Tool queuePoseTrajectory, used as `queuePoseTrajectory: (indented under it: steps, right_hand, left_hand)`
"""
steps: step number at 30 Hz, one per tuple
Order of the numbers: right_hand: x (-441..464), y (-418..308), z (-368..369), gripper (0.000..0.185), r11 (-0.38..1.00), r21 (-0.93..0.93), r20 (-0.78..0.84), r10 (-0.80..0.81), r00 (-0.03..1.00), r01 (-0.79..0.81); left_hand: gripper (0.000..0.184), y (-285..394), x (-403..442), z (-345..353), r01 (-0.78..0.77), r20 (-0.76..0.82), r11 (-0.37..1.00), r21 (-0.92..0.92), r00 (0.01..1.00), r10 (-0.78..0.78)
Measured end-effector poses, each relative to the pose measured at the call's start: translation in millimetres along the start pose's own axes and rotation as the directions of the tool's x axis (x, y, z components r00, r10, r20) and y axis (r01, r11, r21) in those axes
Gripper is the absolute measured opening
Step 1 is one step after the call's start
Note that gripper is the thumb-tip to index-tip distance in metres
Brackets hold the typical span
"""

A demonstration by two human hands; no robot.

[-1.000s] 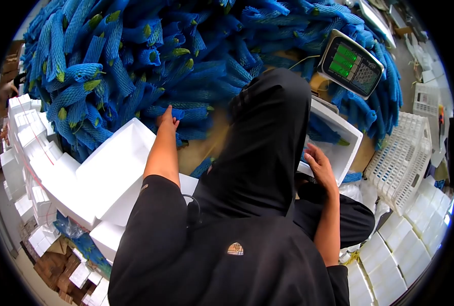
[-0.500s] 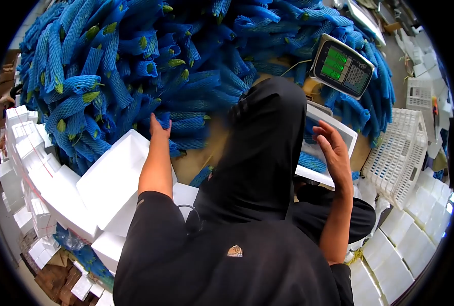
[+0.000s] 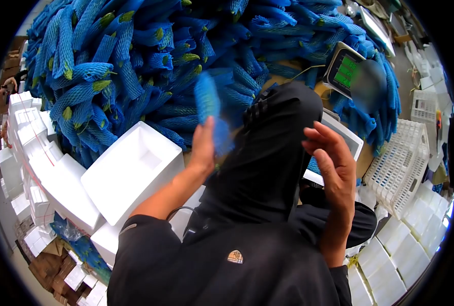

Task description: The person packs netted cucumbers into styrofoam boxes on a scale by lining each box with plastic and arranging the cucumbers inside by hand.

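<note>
My left hand (image 3: 203, 145) is closed round a blue net-sleeved vegetable (image 3: 207, 99), which is blurred and lifted in front of the big pile of similar blue sleeves (image 3: 135, 56). My right hand (image 3: 334, 163) is raised beside my knee, fingers apart and curved, holding nothing. Behind it sits a white foam box (image 3: 357, 148) with blue sleeves inside, partly hidden by my hand and leg. The scale display (image 3: 345, 71) with green digits stands above that box, its right part blurred.
An open foam box (image 3: 110, 178) stands at left, inside bare. Stacked foam boxes (image 3: 31, 127) line the far left. White plastic crates (image 3: 400, 163) and more foam blocks (image 3: 395, 245) are at right. Part of another person (image 3: 7, 89) shows at the left edge.
My left hand has come away from the pile toward my knee with a sleeved vegetable in it. My right hand has risen from the foam box. The view has shifted slightly.
</note>
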State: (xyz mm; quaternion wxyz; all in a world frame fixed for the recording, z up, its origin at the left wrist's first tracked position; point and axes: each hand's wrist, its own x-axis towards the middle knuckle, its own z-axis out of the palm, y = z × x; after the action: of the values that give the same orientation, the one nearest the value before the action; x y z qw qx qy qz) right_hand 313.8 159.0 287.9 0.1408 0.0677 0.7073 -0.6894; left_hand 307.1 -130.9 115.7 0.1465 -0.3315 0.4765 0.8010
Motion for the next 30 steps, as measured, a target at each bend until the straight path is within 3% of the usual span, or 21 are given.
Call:
queuePoseTrajectory:
  steps: [2, 3, 5, 7, 8, 10, 12, 13, 15, 16, 17, 18, 19, 20, 21, 23, 24, 25, 27, 29, 30]
  right_hand:
    - [11, -3, 27, 0.066, 1.0, 0.0, 0.016, -0.03, 0.999, 0.03]
    - [19, 1, 37, 0.074, 0.998, -0.032, 0.007, -0.062, 0.998, 0.062]
    - [30, -4, 57, 0.084, 0.985, 0.163, -0.086, -0.046, 0.995, 0.06]
    - [38, -9, 63, 0.083, 0.955, 0.297, -0.112, 0.041, 0.993, -0.006]
    - [43, -11, 60, 0.078, 0.897, 0.441, -0.125, 0.085, 0.988, -0.022]
    - [47, -5, 42, 0.074, 0.901, 0.433, -0.145, 0.033, 0.989, 0.033]
    - [44, -8, 7, 0.068, 0.938, 0.336, -0.268, 0.005, 0.963, 0.088]
    - [41, -1, -19, 0.063, 0.96, 0.252, -0.341, -0.032, 0.939, 0.124]
    - [36, 21, -70, 0.035, 0.951, 0.184, -0.508, -0.123, 0.852, 0.247]
    - [32, 33, -94, 0.034, 0.989, 0.061, -0.529, -0.079, 0.845, 0.131]
    - [24, 47, -115, 0.034, 0.999, -0.052, -0.55, -0.035, 0.834, 0.007]
    - [18, 69, -134, 0.04, 0.959, -0.273, -0.488, -0.072, 0.87, -0.074]
    - [12, 86, -147, 0.045, 0.854, -0.481, -0.425, -0.03, 0.905, -0.198]
    - [5, 100, -148, 0.046, 0.77, -0.563, -0.4, 0.064, 0.914, -0.3]
    - [0, 113, -146, 0.049, 0.666, -0.637, -0.384, 0.163, 0.909, -0.389]
    - [-9, 146, -143, 0.049, 0.552, -0.795, -0.226, 0.115, 0.967, -0.252]
    - [-7, 164, -139, 0.052, 0.42, -0.892, -0.159, 0.053, 0.986, -0.167]
    - [-3, 180, -136, 0.056, 0.375, -0.922, -0.09, 0.04, 0.995, -0.098]
    - [3, 217, -121, 0.058, 0.283, -0.958, -0.003, -0.141, 0.99, 0.037]
    - [0, 263, -111, 0.055, 0.293, -0.956, -0.054, -0.091, 0.994, -0.025]
    - [4, 265, -109, 0.051, 0.292, -0.954, -0.085, -0.051, 0.995, -0.067]
  left_hand:
    - [0.042, 17, -28, 27, -0.201, 0.224, 0.929, 0.31, 0.965, 0.134]
    - [0.05, 13, -30, 35, -0.397, 0.31, 0.795, 0.458, 0.91, 0.275]
    - [0.055, 42, -55, 57, -0.63, 0.535, 0.557, 0.542, 0.769, 0.35]
    - [0.064, 50, -51, 59, -0.895, 0.815, 0.192, 0.403, 0.446, 0.369]
    - [0.063, 53, -49, 67, -0.935, 0.857, 0.239, 0.261, 0.338, 0.388]
    - [0.055, 76, -28, 69, -0.941, 0.929, 0.324, 0.097, 0.202, 0.309]
    - [0.041, 78, 2, 40, -0.831, 0.757, 0.441, 0.34, 0.52, 0.395]
    - [0.04, 80, 24, 26, -0.675, 0.573, 0.48, 0.56, 0.734, 0.364]
    - [0.045, 80, 75, -34, -0.524, 0.517, -0.062, 0.85, 0.805, 0.289]
    - [0.053, 77, 98, -75, -0.495, 0.565, -0.354, 0.793, 0.816, 0.125]
    - [0.06, 70, 107, -105, -0.404, 0.44, -0.506, 0.762, 0.896, -0.052]
    - [0.061, 59, 116, -134, -0.357, 0.284, -0.554, 0.752, 0.934, -0.217]
    - [0.06, 54, 111, -142, -0.311, 0.098, -0.595, 0.741, 0.927, -0.362]
    - [0.061, 54, 100, -131, -0.236, -0.092, -0.638, 0.733, 0.895, -0.437]
    - [0.064, 52, 96, -128, -0.232, -0.113, -0.649, 0.725, 0.888, -0.445]
    - [0.066, 56, 88, -125, -0.27, -0.068, -0.627, 0.731, 0.886, -0.459]
    - [0.068, 58, 85, -124, -0.31, -0.091, -0.618, 0.723, 0.843, -0.53]
    - [0.071, 64, 79, -126, -0.32, -0.141, -0.618, 0.718, 0.803, -0.58]
    - [0.073, 71, 51, -130, -0.003, -0.474, -0.58, 0.815, 0.573, -0.669]
    - [0.08, 80, 13, -137, -0.13, -0.463, -0.641, 0.756, 0.585, -0.665]
    - [0.084, 83, -2, -147, -0.237, -0.406, -0.668, 0.706, 0.637, -0.655]
